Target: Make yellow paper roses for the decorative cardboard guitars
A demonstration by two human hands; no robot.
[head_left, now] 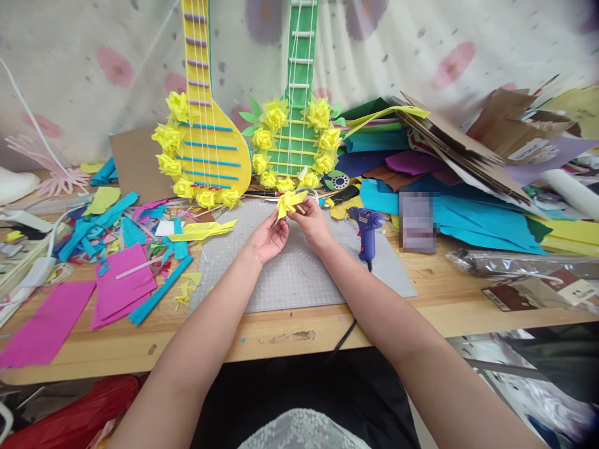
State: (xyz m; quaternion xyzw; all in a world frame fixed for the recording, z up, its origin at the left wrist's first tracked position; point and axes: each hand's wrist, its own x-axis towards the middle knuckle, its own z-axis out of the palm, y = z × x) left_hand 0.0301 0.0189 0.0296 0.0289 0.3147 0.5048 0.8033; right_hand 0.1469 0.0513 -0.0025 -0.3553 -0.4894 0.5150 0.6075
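Between my two hands, above the grey cutting mat (299,280), is a yellow paper flower (289,202) with loose strips for petals. My left hand (269,238) pinches its lower left side, fingers curled. With closed fingertips my right hand (309,219) grips the flower's right side. Behind them stand a yellow paper guitar (215,140) and a green paper guitar (299,134), both edged with yellow paper flowers. A blue glue gun (367,234) rests on the mat to the right of my right hand.
Teal and yellow paper scraps (135,231) litter the left of the wooden table (412,318), near pink sheets (124,284). Blue paper (482,218) and stacked cardboard (461,143) lie at right. A flowered curtain (388,50) hangs behind. A black cord (345,337) crosses the front edge.
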